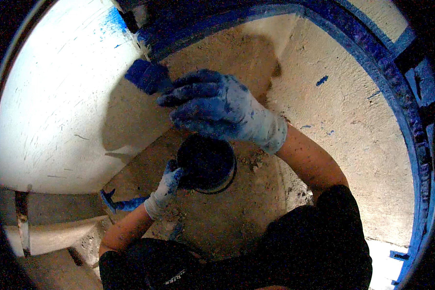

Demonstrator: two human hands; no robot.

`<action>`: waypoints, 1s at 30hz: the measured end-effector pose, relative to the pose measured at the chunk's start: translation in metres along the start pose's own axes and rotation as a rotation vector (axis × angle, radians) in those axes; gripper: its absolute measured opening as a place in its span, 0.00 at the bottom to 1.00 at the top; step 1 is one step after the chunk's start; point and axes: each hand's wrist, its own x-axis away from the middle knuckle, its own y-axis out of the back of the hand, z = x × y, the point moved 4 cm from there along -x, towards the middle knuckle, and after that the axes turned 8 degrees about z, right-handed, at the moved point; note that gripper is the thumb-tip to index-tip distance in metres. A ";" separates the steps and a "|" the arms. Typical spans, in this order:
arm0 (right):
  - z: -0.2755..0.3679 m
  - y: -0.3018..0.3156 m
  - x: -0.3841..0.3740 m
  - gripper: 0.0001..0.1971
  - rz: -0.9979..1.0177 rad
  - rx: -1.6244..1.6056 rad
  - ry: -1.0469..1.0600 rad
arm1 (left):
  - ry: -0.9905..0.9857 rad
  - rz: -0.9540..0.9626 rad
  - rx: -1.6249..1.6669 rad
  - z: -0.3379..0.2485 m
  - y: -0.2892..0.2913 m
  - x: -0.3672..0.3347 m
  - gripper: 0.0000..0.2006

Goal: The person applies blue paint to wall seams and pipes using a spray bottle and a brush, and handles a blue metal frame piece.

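Grainy dimness with bright glare at left

Your right hand is wearing a white glove, blotched blue across the fingers and fading to pale, lightly smudged white at the cuff. Your left hand is wearing a matching white glove, with darker blue staining the fingertips. The brush is showing deep, solid blue. The bucket is looking nearly black inside, with a paler line edging its lower rim. On your left, the white panel is displaying fine dark streaks and a bright blue smear near its top. A mottled blue band is edging the tan wall, which is bearing scattered blue flecks. Your clothing is appearing black, with small pale lettering.
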 end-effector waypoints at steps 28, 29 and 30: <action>-0.002 -0.004 0.004 0.10 -0.071 -0.016 -0.038 | 0.113 -0.020 0.150 -0.015 -0.011 0.013 0.14; 0.004 -0.006 0.000 0.10 -0.076 -0.059 0.004 | 0.103 -0.004 0.110 -0.014 -0.010 0.010 0.14; 0.009 -0.005 -0.004 0.11 -0.081 -0.104 0.047 | 0.093 0.011 0.071 -0.013 -0.009 0.009 0.14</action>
